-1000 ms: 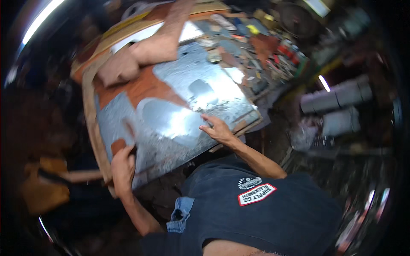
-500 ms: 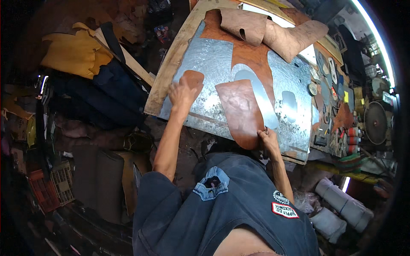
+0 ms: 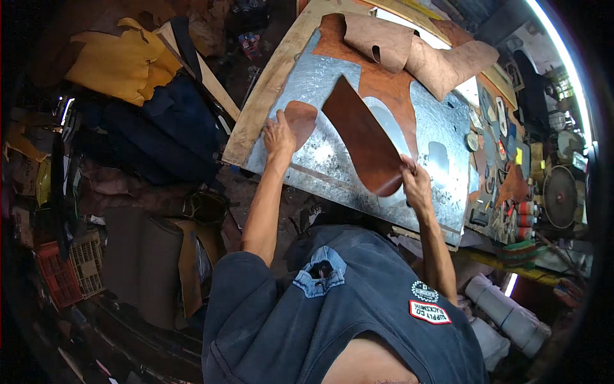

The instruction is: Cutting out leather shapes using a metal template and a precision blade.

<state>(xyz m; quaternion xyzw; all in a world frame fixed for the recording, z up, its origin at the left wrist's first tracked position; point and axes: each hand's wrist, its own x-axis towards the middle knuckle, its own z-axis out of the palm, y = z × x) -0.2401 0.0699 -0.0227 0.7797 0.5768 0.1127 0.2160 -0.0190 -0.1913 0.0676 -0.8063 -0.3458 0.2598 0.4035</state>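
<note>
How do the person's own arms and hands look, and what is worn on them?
The left hand and right hand are ungloved, and both forearms are bare, with no watch or bracelet visible. The loose, dark left sleeve ends near the elbow; the right cuff is hidden.

The right hand (image 3: 417, 182) grips a large leather piece (image 3: 363, 141), the left hand (image 3: 279, 137) apparently touching a smaller piece (image 3: 302, 121).

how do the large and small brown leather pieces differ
The large piece is longer, with a pointed far end; the small piece is shorter, with a rounded one. The right hand grips the large piece, while the left hand is at the small piece's edge. Both are brown.
</note>
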